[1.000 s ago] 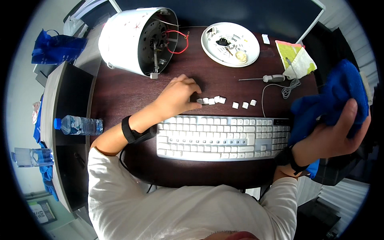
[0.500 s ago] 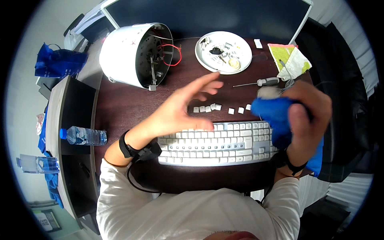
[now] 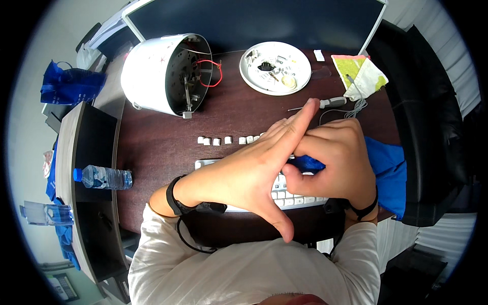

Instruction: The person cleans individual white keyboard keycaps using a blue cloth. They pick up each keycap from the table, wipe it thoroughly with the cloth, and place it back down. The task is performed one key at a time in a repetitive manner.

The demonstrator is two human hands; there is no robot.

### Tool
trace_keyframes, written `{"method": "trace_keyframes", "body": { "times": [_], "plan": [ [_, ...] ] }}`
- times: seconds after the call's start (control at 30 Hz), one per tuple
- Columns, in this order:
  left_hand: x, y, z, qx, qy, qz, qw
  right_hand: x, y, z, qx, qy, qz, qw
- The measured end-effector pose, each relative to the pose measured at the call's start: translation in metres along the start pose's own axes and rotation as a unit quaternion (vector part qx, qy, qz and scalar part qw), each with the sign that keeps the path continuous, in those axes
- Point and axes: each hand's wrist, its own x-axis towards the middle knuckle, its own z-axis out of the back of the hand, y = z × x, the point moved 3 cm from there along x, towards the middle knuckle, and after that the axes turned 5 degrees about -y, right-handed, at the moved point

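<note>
My left hand (image 3: 269, 168) is stretched out above the white keyboard (image 3: 201, 165), fingers long and thumb spread downward. My right hand (image 3: 338, 157) is curled round a bunched blue cloth (image 3: 308, 163), its fingertips at or against the fingers of my left hand; exact contact is unclear. More blue fabric (image 3: 386, 173) lies behind my right wrist. Several loose white keycaps (image 3: 216, 142) lie in an uneven row beyond the keyboard, partly hidden by my hands, which also cover much of the keyboard.
An open white appliance shell (image 3: 147, 76) with red wire and a plate (image 3: 251, 84) of small parts stand at the back, before a dark screen (image 3: 254, 20). A screwdriver (image 3: 330, 103), coiled cable and rag (image 3: 356, 66) lie right. A water bottle (image 3: 104, 177) lies left.
Both hands have come together over the keyboard: the right has moved left with the blue cloth, the left has moved right and opened out. The loose keycaps appear shifted.
</note>
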Motion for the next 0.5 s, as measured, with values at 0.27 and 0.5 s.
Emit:
{"method": "trace_keyframes", "body": {
  "times": [0.27, 0.5],
  "plan": [
    [-0.003, -0.003, -0.001, 0.035, 0.022, -0.008, 0.999, -0.002, 0.005, 0.005, -0.014, -0.007, 0.003, 1.0],
    [-0.003, -0.006, -0.002, 0.022, 0.026, -0.009, 0.999, -0.004, 0.0, 0.003, -0.02, -0.02, 0.042, 0.999]
  ]
}}
